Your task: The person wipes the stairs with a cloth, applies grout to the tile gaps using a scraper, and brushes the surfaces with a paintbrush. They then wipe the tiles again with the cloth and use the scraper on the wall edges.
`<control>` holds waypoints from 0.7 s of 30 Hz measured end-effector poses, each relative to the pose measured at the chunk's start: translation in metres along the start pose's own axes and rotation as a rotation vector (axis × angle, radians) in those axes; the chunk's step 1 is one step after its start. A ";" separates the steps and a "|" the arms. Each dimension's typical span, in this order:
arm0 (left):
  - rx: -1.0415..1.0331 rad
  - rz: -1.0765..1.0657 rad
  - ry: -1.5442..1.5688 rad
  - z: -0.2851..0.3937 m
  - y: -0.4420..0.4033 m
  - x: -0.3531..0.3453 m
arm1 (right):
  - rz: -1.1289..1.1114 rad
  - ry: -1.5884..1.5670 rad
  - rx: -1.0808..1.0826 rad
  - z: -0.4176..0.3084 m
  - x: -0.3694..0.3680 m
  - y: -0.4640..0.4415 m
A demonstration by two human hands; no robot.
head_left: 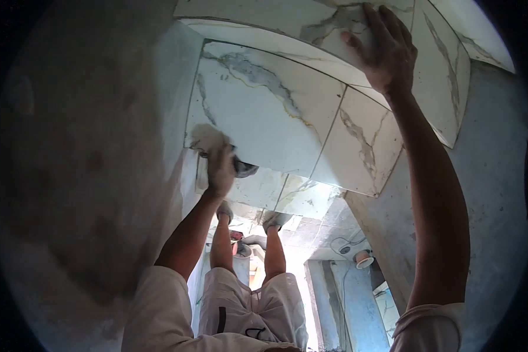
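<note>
My left hand [220, 167] is at the lower left edge of a large white marble-patterned tile [252, 105], beside a dark crumpled cloth [244, 168]. Its fingers are blurred, and whether they hold the cloth cannot be made out. Higher up and to the right, my right hand [390, 56] lies spread on another veined tile [311, 23], with fingers apart and nothing in them. A smaller veined tile [363, 141] adjoins the large one on the right.
A bare grey wall [82, 164] rises on the left, and a grey-blue wall [493, 164] on the right. Below are my legs, a bucket [242, 258], a round orange-and-white object [363, 259] and a cable [343, 293].
</note>
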State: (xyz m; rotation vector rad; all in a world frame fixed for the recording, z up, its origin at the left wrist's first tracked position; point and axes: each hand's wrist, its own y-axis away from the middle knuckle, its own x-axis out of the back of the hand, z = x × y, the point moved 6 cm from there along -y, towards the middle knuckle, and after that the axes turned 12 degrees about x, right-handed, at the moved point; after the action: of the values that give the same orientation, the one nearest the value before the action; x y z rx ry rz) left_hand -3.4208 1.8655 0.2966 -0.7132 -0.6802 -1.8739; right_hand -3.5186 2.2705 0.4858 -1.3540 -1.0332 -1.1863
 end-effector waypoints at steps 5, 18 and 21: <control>0.059 0.407 -0.094 -0.012 -0.025 0.073 | 0.007 -0.021 0.012 -0.004 0.005 -0.003; -0.162 0.333 -0.306 -0.001 -0.017 0.004 | 0.048 0.055 0.056 -0.002 -0.003 -0.001; -0.192 0.277 -0.305 0.018 0.003 -0.025 | 0.065 0.045 0.058 -0.001 -0.005 0.000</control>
State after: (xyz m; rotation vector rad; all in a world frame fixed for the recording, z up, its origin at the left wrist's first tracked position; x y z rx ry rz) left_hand -3.4058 1.8919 0.2904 -1.1732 -0.5612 -1.6029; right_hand -3.5193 2.2695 0.4806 -1.3007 -0.9766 -1.1257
